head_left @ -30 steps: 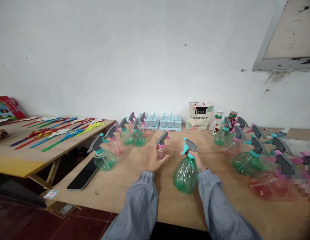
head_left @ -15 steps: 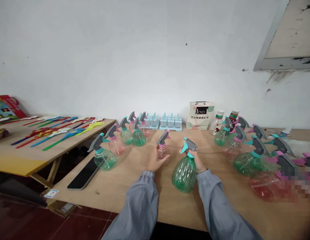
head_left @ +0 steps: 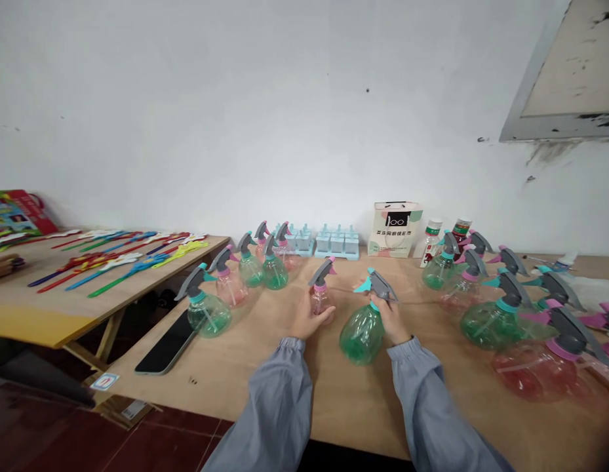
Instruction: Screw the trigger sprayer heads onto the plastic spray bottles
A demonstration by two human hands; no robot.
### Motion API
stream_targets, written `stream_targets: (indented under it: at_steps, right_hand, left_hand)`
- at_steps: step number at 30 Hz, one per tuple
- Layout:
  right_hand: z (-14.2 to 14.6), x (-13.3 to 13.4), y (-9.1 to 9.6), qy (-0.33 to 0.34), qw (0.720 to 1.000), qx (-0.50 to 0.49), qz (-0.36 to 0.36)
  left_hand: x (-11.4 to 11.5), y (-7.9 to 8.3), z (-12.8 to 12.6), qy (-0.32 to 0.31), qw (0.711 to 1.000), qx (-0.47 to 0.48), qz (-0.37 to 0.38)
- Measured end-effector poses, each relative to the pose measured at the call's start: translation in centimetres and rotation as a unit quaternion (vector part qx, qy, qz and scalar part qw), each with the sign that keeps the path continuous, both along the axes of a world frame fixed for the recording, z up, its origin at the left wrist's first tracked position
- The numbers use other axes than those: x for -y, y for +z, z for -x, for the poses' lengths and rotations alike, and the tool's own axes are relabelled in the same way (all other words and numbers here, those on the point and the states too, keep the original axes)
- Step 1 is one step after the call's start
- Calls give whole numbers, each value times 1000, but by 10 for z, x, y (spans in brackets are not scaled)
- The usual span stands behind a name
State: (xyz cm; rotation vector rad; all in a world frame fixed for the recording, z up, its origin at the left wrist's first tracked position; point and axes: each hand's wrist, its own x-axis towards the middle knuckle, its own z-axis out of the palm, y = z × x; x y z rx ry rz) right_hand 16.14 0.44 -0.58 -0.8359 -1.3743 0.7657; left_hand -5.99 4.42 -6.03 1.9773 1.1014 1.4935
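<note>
My left hand (head_left: 310, 316) wraps round the body of a pink spray bottle (head_left: 321, 298) with a grey and pink trigger head; the fingers hide much of it. To its right, my right hand (head_left: 390, 318) grips a green spray bottle (head_left: 362, 335) at the neck, under its grey and teal head. That green bottle leans, its head tipped to the right and its trigger pointing left. On the left stand more spray bottles, the nearest a green one (head_left: 209, 316). Another group, including a green bottle (head_left: 488, 324) and a pink bottle (head_left: 535, 370), stands on the right.
A black phone (head_left: 166, 347) lies at the table's left. Pale blue ice-pop moulds (head_left: 336, 244), a paper bag (head_left: 393, 229) and a white-capped bottle (head_left: 431, 242) line the wall. The adjoining table (head_left: 88, 314) holds colourful flat hand-shaped pieces (head_left: 107, 263).
The green spray bottle in my right hand has tilted, its head leaning further right and its base slightly raised. My left hand stays on the pink bottle.
</note>
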Motion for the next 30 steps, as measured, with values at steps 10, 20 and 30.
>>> stream_targets:
  at_steps: [10, 20, 30]
  right_hand:
    - [-46, -15, -5, -232, 972, 25, -5]
    - [-63, -19, -18, -312, 944, 106, 10]
    - [-79, -27, -83, -323, 937, 135, -3]
  left_hand:
    - [4, 1, -1, 16, 1000, -2, 4]
    - [0, -1, 0, 16, 1000, 1, 10]
    - [4, 3, -2, 9, 1000, -4, 20]
